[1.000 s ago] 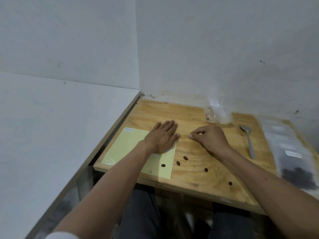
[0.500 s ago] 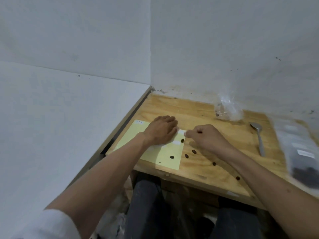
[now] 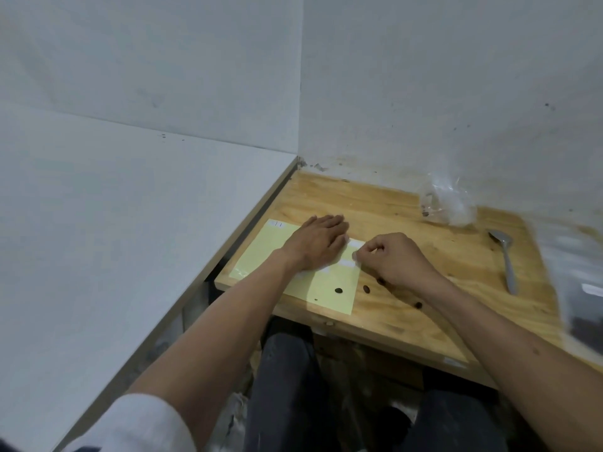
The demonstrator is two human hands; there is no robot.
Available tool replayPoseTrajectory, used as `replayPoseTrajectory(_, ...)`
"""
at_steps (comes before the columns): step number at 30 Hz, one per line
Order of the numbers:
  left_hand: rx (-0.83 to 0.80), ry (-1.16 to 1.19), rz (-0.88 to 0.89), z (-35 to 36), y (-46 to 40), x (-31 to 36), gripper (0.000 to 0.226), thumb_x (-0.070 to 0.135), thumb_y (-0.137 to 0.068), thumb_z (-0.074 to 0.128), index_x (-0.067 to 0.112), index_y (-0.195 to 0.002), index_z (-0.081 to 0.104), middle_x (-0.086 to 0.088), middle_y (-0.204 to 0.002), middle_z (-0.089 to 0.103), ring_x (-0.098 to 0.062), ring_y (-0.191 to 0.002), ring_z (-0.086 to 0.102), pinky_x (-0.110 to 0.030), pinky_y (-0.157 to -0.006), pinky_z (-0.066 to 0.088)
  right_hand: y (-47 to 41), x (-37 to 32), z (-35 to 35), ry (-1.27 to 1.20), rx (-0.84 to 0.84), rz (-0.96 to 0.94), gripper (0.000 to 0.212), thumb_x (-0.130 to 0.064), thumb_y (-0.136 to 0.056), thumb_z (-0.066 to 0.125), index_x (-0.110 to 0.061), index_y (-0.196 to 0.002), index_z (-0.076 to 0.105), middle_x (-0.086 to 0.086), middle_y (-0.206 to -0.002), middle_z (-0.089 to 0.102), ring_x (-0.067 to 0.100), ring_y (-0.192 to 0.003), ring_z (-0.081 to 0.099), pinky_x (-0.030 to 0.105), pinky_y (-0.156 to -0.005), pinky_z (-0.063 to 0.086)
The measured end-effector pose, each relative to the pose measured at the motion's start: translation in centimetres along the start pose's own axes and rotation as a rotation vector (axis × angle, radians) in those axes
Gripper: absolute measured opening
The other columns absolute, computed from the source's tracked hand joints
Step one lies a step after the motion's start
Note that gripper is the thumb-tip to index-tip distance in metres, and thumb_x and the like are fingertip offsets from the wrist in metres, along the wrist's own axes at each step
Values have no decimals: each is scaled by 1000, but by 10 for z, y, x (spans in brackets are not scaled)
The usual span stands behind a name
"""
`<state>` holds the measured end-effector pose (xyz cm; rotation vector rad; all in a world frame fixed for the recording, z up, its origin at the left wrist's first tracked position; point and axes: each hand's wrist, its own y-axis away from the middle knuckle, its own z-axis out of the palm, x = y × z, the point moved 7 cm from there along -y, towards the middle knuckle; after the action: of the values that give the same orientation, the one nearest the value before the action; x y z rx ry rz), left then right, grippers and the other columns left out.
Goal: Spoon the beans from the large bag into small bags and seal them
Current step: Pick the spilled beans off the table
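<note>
With my left hand [image 3: 321, 244] now pressing flat on the yellow sheet [image 3: 295, 267], my right hand [image 3: 396, 257] pinches a white label off it; the bean bags [image 3: 584, 288] lie far right, untouched.

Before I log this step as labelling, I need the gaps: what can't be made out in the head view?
- Whether the right hand pinches a label: fingertips curl over it, too small to tell.
- Marks at the yellow sheet corner: too small to read.
- Dark-filled bags: blurred, cut by the right edge.
- Clear bag: contents blurred.
- Sheet under the left hand: hidden.
</note>
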<state>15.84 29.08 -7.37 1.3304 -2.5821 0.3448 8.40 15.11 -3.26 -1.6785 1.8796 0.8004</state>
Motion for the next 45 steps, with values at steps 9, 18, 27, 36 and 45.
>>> replayPoseTrajectory(9,-4,8,-10,2,-2,-4,49,35,-110,26,17,-154,38,-3,-167,24,-20,-155,17,-40,-124,9,19,-7,16,-630,-229,293,34,-34,-87,65,-19,-63,47,0,-57,42,12,-45,29,22,-40,22)
replayPoseTrajectory(18,1,-1,-7,3,-3,-4,50,36,-110,27,17,-154,39,-3,-166,26,-21,-154,19,-42,-124,11,35,-29,19,150,-215,-287,14,-40,-77,84,-34,-89,82,-23,-41,53,-2,-47,48,16,-51,29)
replayPoseTrajectory(27,-10,-158,30,0,-4,2,47,38,-108,25,13,-141,48,-7,-155,43,-27,-145,37,-45,-118,25,16,14,-8,-861,-233,400,13,-13,-85,39,-12,-75,46,3,-61,44,12,-46,32,19,-33,21)
replayPoseTrajectory(36,-168,-107,47,22,-16,36,60,42,-109,13,15,-163,8,-3,-171,2,-18,-157,0,-42,-126,0,35,26,-44,-25,3,-18,34,-45,-79,81,-13,-70,77,-14,-51,59,-2,-48,51,13,-52,37)
replayPoseTrajectory(45,-148,-94,43,24,-15,34,61,44,-109,13,16,-162,10,-1,-171,3,-15,-157,0,-41,-127,-1,30,24,-26,92,-41,-114,8,-39,-74,86,-34,-78,82,-17,-70,73,-2,-73,63,25,-70,53)
